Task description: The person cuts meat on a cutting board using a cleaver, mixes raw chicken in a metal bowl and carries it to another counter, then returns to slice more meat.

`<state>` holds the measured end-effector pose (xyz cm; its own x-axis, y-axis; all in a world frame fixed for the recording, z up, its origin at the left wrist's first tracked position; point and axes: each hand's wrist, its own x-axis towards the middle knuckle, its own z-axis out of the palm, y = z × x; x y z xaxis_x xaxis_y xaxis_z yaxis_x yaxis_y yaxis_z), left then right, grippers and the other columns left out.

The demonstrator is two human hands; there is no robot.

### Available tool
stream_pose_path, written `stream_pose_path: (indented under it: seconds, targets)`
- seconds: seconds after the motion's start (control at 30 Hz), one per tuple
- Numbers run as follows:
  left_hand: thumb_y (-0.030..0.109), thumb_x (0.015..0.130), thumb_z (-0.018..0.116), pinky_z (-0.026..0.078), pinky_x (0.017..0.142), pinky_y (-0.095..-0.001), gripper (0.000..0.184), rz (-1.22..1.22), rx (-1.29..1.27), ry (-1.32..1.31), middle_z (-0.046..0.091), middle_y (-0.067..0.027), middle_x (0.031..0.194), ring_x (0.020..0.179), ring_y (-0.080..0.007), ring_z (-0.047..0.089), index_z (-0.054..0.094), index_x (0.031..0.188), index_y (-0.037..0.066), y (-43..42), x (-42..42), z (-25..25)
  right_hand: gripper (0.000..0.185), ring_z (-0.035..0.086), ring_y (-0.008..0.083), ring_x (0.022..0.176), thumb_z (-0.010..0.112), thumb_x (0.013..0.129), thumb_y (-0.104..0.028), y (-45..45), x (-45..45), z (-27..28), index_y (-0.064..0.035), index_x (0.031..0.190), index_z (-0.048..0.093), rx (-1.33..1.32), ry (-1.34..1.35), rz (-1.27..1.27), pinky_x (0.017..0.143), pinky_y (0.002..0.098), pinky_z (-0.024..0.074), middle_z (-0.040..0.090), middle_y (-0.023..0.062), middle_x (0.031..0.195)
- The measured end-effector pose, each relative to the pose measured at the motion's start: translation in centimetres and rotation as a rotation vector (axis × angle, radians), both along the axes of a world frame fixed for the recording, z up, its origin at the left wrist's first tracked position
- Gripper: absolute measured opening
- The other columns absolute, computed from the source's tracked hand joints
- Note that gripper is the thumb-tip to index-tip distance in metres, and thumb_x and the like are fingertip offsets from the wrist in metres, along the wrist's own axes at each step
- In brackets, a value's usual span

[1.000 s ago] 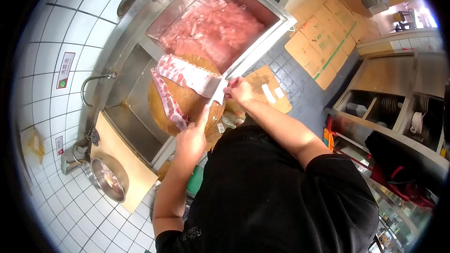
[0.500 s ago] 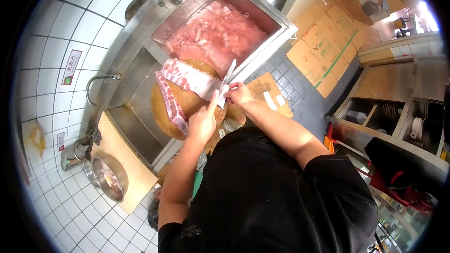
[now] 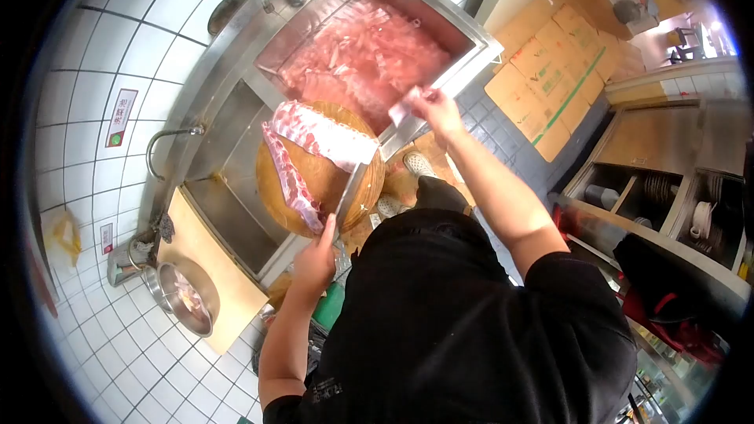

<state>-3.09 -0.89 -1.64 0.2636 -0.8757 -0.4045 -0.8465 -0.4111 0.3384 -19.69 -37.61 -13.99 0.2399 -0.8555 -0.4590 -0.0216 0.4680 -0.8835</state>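
My left hand [image 3: 314, 265] is closed on the handle of a knife [image 3: 351, 192], whose blade lies over the right part of a round wooden board [image 3: 326, 184]. A wide slab of ribs [image 3: 322, 135] rests across the top of the board, its right end close to the blade. A narrower strip of meat [image 3: 289, 177] lies along the board's left side. Up and to the right, at the sink's edge, my right hand [image 3: 438, 112] pinches a small pale piece of meat [image 3: 402, 107], blurred by motion.
Behind the board, a steel sink [image 3: 463, 35] holds many pieces of meat in reddish water. A second basin [image 3: 236, 133] is on the left, with a curved faucet [image 3: 169, 133]. A metal bowl [image 3: 206, 286] with meat stands lower left. Flattened cardboard [image 3: 546, 82] covers floor at right.
My right hand has moved up and away from the board with a pale piece. My left hand and the knife have moved down and left, leaving the blade over the board.
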Motion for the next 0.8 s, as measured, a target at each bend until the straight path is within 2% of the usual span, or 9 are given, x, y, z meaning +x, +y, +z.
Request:
stream_pose_path:
  seconds: [0.03,0.13,0.23,0.3,0.47,0.6,0.7,0.8]
  targets:
    - [0.003,0.090,0.053,0.055,0.070,-0.0520,0.075,-0.002,-0.007,-0.021,0.068,-0.0224,0.095,0.077,-0.0429,0.068,0.037,0.160,0.024,0.3,0.0,0.4,0.026,0.065,0.0146,0.080,0.081,0.086,-0.019,-1.3,0.8,1.0,-0.0003,0.099,0.069,-0.109,0.022,-0.067,0.075,0.0307,0.0549,0.071,0.0067,0.083]
    - [0.002,0.090,0.053,0.055,0.069,-0.0520,0.074,-0.011,-0.084,-0.057,0.068,-0.0208,0.095,0.076,-0.0428,0.067,0.038,0.160,0.024,0.4,0.1,1.4,0.037,0.071,0.0197,0.088,0.083,0.088,-0.029,-2.3,1.3,3.4,-0.0010,0.107,0.070,-0.231,0.331,0.221,0.080,0.0347,0.0572,0.074,0.0116,0.096]
    - [0.002,0.091,0.055,0.055,0.067,-0.0515,0.072,-0.041,-0.213,-0.073,0.067,-0.0197,0.090,0.072,-0.0415,0.067,0.040,0.159,0.023,-2.0,0.4,1.7,0.043,0.071,0.0195,0.087,0.086,0.082,-0.038,2.1,1.8,1.2,-0.0017,0.100,0.071,-0.223,0.589,0.607,0.079,0.0333,0.0565,0.075,0.0140,0.094]
    - [0.005,0.094,0.056,0.054,0.065,-0.0499,0.066,-0.103,-0.210,-0.117,0.066,-0.0198,0.085,0.069,-0.0394,0.067,0.042,0.158,0.018,-4.2,0.9,2.1,0.038,0.073,0.0292,0.089,0.086,0.076,-0.041,5.3,1.8,1.9,-0.0068,0.088,0.074,-0.113,0.569,0.682,0.085,0.0391,0.0570,0.075,0.0152,0.090]
    - [0.003,0.090,0.059,0.055,0.063,-0.0494,0.074,-0.180,-0.109,-0.146,0.064,-0.0177,0.081,0.065,-0.0381,0.066,0.041,0.158,0.026,-6.3,2.5,1.7,0.038,0.072,0.0294,0.086,0.089,0.072,-0.038,7.6,3.0,-1.3,-0.0066,0.085,0.073,-0.063,0.501,0.642,0.084,0.0390,0.0566,0.075,0.0159,0.088]
    - [0.001,0.086,0.060,0.055,0.063,-0.0501,0.084,-0.187,-0.063,-0.128,0.061,-0.0161,0.077,0.064,-0.0380,0.066,0.035,0.161,0.030,-8.4,2.7,0.2,0.037,0.071,0.0294,0.084,0.091,0.071,-0.034,7.7,3.0,-0.6,-0.0062,0.083,0.070,-0.061,0.492,0.592,0.083,0.0391,0.0562,0.074,0.0152,0.086]
    - [0.002,0.087,0.060,0.055,0.065,-0.0515,0.086,-0.201,-0.113,-0.132,0.061,-0.0160,0.078,0.066,-0.0385,0.066,0.031,0.162,0.031,-12.4,1.7,-2.0,0.038,0.071,0.0295,0.085,0.090,0.071,-0.031,8.4,3.2,-0.6,-0.0057,0.089,0.068,-0.046,0.520,0.554,0.083,0.0386,0.0559,0.073,0.0152,0.088]
    - [0.003,0.087,0.060,0.055,0.065,-0.0525,0.086,-0.186,-0.168,-0.108,0.062,-0.0163,0.080,0.067,-0.0388,0.066,0.030,0.163,0.031,-12.8,1.7,-2.9,0.040,0.070,0.0292,0.086,0.089,0.073,-0.030,9.3,3.7,-2.3,-0.0056,0.095,0.066,-0.073,0.395,0.423,0.083,0.0388,0.0554,0.073,0.0145,0.089]
